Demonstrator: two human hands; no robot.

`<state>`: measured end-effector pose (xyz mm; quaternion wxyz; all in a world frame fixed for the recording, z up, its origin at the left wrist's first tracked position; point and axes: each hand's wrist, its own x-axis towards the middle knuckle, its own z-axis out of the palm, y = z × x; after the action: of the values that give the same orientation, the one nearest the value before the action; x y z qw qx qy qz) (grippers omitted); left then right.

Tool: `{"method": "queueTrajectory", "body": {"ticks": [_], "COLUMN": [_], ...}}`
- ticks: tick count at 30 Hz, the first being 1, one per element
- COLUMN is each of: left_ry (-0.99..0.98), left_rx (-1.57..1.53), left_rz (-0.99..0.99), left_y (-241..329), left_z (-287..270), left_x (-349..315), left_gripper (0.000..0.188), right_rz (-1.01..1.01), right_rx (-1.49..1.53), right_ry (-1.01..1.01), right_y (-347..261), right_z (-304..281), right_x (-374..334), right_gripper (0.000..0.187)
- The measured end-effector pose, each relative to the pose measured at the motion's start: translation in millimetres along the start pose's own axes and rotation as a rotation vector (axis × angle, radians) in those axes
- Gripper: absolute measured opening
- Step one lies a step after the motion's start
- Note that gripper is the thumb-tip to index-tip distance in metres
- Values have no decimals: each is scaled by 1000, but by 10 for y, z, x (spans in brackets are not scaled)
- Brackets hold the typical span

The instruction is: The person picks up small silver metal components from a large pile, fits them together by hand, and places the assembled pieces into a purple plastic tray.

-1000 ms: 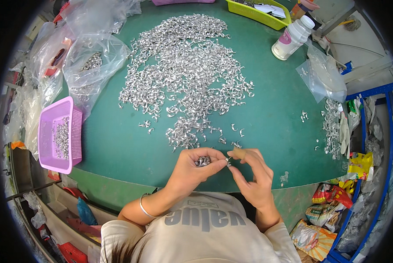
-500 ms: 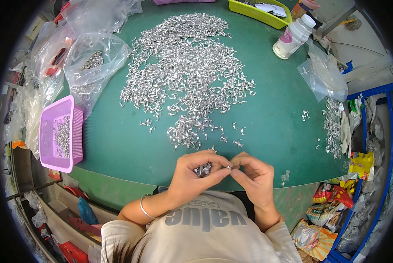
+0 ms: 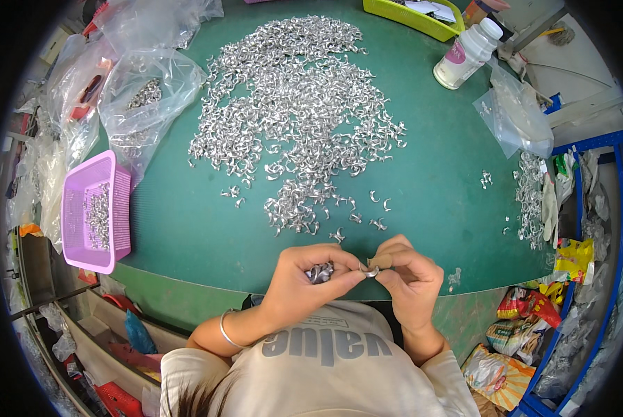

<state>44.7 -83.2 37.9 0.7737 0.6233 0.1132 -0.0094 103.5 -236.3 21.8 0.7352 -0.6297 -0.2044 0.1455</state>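
My left hand (image 3: 304, 281) is closed around a clump of small curved silver metal pieces (image 3: 319, 272) in its palm. Its thumb and forefinger meet my right hand (image 3: 412, 278) at a single curved metal piece (image 3: 372, 272), which both hands pinch just above the table's near edge. A tan wrap covers one right fingertip. Beyond my hands spreads a big heap of the same silver pieces (image 3: 297, 104). A few loose ones, such as a metal piece (image 3: 337, 235), lie close to my left fingers.
The green table (image 3: 450, 187) has a pink basket (image 3: 121, 208) of metal pieces at its left edge. Plastic bags (image 3: 148, 104) lie behind it. At far right stand a white bottle (image 3: 468, 54) and a yellow-green tray (image 3: 422, 21); more metal pieces (image 3: 529, 201) lie along the right edge.
My right hand has shifted slightly right, and its fingers have opened out a little. The metal piece between the fingertips now shows more.
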Motion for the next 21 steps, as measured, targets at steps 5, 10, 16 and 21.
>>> {"method": "queueTrajectory", "body": {"ticks": [5,10,16,21], "left_ry": [-83,-133,-139,-263], "left_rx": [-338,-560,-625,-870], "left_rz": [-299,-403,-366,-384], "left_y": [-2,-31,-106,-211], "left_z": [-33,-32,-64,-154], "left_x": [1,14,36,101], "left_gripper": [9,11,8,9], "right_rz": [4,31,-37,-67], "right_rx": [-5,4,-253,-885], "right_ry": [34,56,-51,208], "right_y": [12,21,6,165], "right_z": [6,17,-100,-357], "right_x": [-3,-6,113,327], "right_gripper": [15,15,12,14]}}
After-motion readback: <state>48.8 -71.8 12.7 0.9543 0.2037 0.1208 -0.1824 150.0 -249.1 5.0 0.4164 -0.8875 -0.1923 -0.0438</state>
